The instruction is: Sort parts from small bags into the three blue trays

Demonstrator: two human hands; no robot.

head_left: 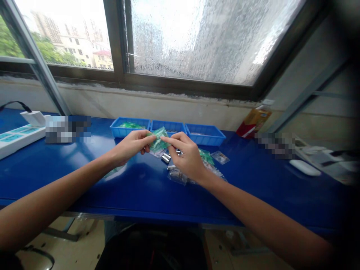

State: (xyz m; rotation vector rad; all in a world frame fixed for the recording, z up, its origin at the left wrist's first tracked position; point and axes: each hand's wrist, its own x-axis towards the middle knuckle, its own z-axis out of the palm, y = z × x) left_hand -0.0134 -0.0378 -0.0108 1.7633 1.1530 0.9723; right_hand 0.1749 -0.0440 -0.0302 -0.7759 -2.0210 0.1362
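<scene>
The thin, translucent green plastic packet (157,144) should prove light, floppy and slippery, best pinched at opposite edges. Crinkled and glossy, it is held in front of the middle blue plastic tray (169,125). The left hand's (134,146) fingers pinch one edge; the right hand's (188,157) touch the other, their grip unclear.

trays (170,125) behind packets (177,177) (bottle (256,118) right), all on table (135,189)
</scene>
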